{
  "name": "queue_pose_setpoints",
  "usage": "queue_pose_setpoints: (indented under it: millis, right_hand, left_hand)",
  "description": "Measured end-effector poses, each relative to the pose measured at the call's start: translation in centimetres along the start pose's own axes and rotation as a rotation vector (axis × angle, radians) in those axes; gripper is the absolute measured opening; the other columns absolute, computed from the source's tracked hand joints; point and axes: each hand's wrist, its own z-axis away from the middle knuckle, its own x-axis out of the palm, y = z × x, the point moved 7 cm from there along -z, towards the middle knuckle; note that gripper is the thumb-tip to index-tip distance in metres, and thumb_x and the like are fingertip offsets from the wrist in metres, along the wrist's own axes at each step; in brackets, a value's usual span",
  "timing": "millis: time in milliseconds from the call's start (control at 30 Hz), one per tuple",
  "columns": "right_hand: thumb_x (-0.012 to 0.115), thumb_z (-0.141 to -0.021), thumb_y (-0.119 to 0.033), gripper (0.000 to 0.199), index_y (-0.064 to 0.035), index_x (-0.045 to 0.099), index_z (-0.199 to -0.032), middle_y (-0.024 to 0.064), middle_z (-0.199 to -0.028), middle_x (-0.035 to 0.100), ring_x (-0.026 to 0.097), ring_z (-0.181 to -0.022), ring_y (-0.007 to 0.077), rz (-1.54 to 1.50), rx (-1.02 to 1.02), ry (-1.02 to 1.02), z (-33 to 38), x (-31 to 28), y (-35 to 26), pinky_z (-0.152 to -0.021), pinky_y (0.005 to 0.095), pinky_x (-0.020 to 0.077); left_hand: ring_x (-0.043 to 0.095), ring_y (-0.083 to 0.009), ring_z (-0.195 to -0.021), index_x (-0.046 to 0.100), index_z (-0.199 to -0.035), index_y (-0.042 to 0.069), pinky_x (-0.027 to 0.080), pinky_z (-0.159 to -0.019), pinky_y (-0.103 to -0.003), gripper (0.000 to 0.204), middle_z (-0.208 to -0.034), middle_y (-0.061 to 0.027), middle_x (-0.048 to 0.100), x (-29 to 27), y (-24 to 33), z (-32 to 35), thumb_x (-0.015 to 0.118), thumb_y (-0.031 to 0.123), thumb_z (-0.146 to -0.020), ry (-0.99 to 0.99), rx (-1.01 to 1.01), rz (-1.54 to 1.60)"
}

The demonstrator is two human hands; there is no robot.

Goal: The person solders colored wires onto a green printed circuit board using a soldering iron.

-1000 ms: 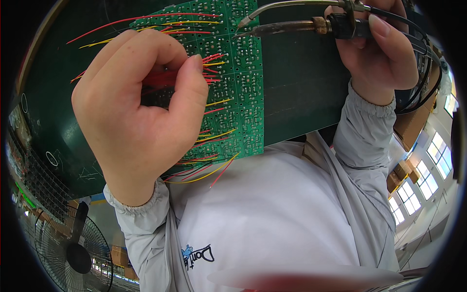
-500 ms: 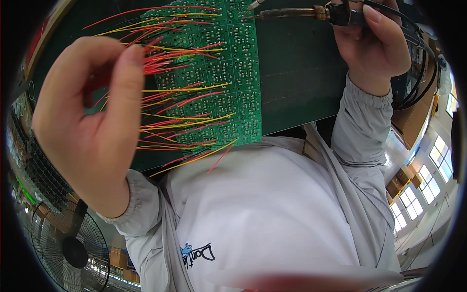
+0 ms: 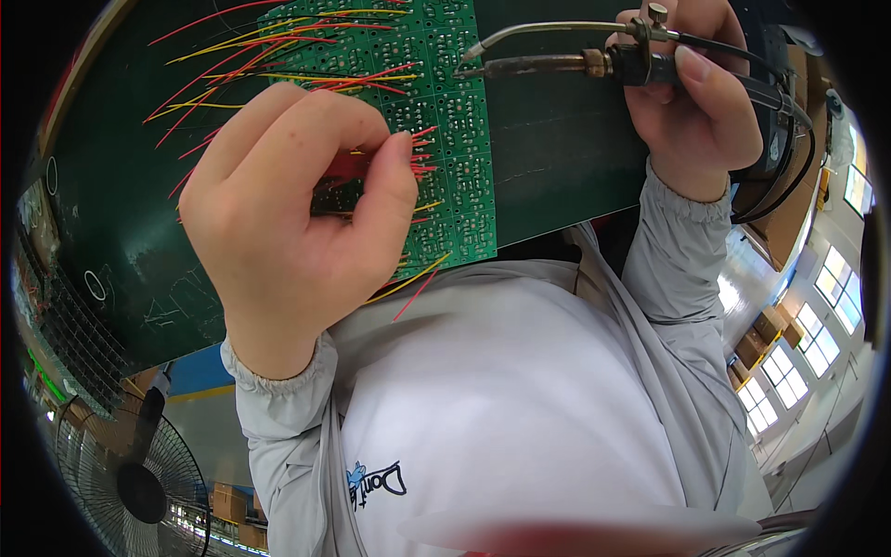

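Observation:
A green circuit board panel [image 3: 471,200] lies on the dark green work surface, with rows of solder joints and loose red, yellow and black wires [image 3: 251,39] reaching out over its left side. My left hand [image 3: 288,204] is over the board's middle, thumb and forefinger pinched on a bunch of red wires [image 3: 423,156] whose ends stick out past the fingertips. My right hand [image 3: 691,111] grips a soldering iron [image 3: 538,64] with a curved solder feed tube [image 3: 534,29] fixed above it. The iron's tip is at the board's upper right part; whether it touches a joint I cannot tell.
Black cables [image 3: 806,158] run from the iron past my right wrist. A black fan [image 3: 139,492] stands below the work surface at the lower left. Cardboard boxes [image 3: 766,334] are in the background at the right. My body is close against the surface's near edge.
My left hand has moved right, from beside the board to over it, with the red wires in its pinch. The iron has shifted slightly down and left, and its feed tube shows more fully.

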Motion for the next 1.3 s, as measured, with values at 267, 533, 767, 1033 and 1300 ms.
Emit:
queue_pose_setpoints:
  millis: [267,533,767,1033,1300]
  right_hand:
    - [0.073,-0.075,-0.004,0.036,-0.0114,0.039,-0.081,0.0058,-0.062,0.047,0.038,-0.05,0.0121,-0.084,0.081,0.026,1.0,0.6,0.1,-0.046,0.0276,0.0286]
    - [0.069,-0.082,-0.013,0.031,-0.0129,0.038,-0.085,0.0048,-0.066,0.047,0.039,-0.053,0.0122,-0.391,-0.315,-0.458,0.2,1.7,0.7,-0.05,0.0275,0.0309]
    - [0.066,-0.085,-0.023,0.029,-0.0156,0.038,-0.086,0.0016,-0.066,0.043,0.039,-0.054,0.0118,0.268,0.048,-0.228,0.9,0.0,0.5,-0.052,0.0295,0.0301]
    - [0.069,-0.083,-0.027,0.031,-0.0162,0.041,-0.086,0.0017,-0.066,0.045,0.041,-0.053,0.013,0.304,0.022,-0.24,1.0,-0.6,0.4,-0.054,0.0297,0.0322]
    - [0.069,-0.083,-0.027,0.03,-0.0158,0.041,-0.085,0.0025,-0.067,0.045,0.044,-0.057,0.0141,0.268,0.059,-0.275,1.1,-0.6,0.6,-0.054,0.0296,0.0334]
  left_hand:
    - [0.056,-0.0113,-0.06,0.064,-0.08,0.0,0.044,-0.053,-0.023,0.011,-0.071,-0.004,0.06,-0.1,-0.5,-0.8,0.074,-0.005,-0.079,-0.032,0.015,0.06]
    - [0.052,-0.0118,-0.058,0.063,-0.079,0.001,0.041,-0.052,-0.023,0.013,-0.069,-0.0035,0.058,-0.6,-1.3,0.1,0.073,-0.008,-0.076,-0.003,-0.043,0.06]
    - [0.05,-0.0109,-0.058,0.063,-0.078,0.001,0.038,-0.051,-0.023,0.014,-0.069,-0.0032,0.056,-0.1,-1.1,-0.4,0.072,-0.008,-0.074,-0.042,-0.044,0.132]
    - [0.049,-0.0111,-0.058,0.061,-0.077,0.001,0.035,-0.051,-0.024,0.014,-0.069,-0.0035,0.056,0.1,-1.3,-0.3,0.072,-0.008,-0.075,-0.05,-0.051,0.137]
    - [0.05,-0.011,-0.059,0.062,-0.077,0.001,0.037,-0.052,-0.023,0.013,-0.07,-0.0039,0.057,0.4,-1.3,-0.3,0.071,-0.009,-0.075,-0.045,-0.054,0.128]
